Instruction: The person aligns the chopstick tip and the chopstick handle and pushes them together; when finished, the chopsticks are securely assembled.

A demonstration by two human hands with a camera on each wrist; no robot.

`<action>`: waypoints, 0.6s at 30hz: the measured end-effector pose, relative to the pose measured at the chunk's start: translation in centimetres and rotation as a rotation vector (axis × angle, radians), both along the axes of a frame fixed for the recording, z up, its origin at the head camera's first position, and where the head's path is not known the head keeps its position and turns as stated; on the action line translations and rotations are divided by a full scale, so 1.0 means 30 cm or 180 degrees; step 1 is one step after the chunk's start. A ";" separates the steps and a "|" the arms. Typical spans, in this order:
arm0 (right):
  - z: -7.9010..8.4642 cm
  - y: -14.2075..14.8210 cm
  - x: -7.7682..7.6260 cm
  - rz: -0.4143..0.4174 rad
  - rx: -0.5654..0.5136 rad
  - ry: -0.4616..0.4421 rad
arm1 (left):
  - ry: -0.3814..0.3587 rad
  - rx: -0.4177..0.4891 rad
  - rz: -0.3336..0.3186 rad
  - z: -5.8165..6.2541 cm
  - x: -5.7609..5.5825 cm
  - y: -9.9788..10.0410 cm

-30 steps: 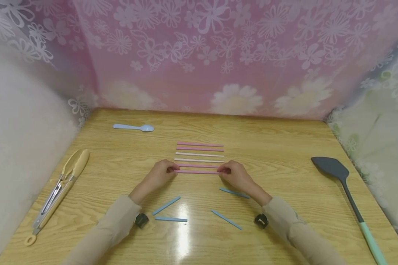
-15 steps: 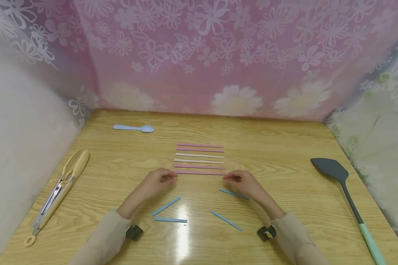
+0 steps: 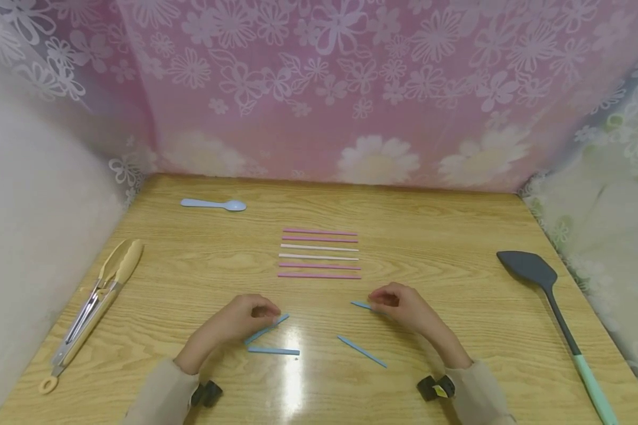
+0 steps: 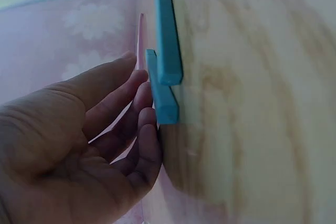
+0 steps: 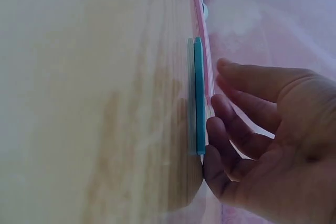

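My left hand hovers at a slanted blue stick, partly covering it. In the left wrist view its loosely bent fingers are beside that stick, thumb apart from it. Just below lies a second blue stick. My right hand is over another blue stick, hiding its right end. In the right wrist view thumb and fingers stand apart next to this stick; contact is unclear. One more blue stick lies slanted below. Beyond the hands, longer pink sticks and white sticks form a parallel stack of rows.
Yellow-tipped tongs lie along the left of the wooden table. A pale blue spoon is at the back left. On the right rests a dark spatula with a mint handle. Flowered cloth hangs behind.
Both hands have let go of the nearest pink stick and moved back toward the body, spreading apart, to the blue sticks. The pink stick stays in the row.
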State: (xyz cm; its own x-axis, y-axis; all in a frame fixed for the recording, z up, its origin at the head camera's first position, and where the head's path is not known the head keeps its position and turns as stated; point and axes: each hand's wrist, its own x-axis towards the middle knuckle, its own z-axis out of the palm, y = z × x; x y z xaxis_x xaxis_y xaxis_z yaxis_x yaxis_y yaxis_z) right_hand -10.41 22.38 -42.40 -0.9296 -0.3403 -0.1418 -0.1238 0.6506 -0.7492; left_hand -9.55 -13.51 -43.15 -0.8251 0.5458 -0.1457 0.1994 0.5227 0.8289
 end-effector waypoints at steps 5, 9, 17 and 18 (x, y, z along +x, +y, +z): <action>-0.012 0.011 0.001 0.0153 0.0120 0.0087 | -0.0015 -0.0019 -0.0026 0.001 0.010 0.003; -0.020 0.013 -0.001 0.0265 0.0175 0.0143 | 0.0027 0.0004 -0.0083 0.002 0.012 0.003; -0.019 0.012 0.000 0.0314 0.0223 0.0168 | 0.0040 0.0011 -0.0115 -0.001 0.010 0.005; -0.019 0.013 0.000 0.0321 0.0223 0.0170 | 0.0047 0.0000 -0.0103 -0.003 0.010 0.007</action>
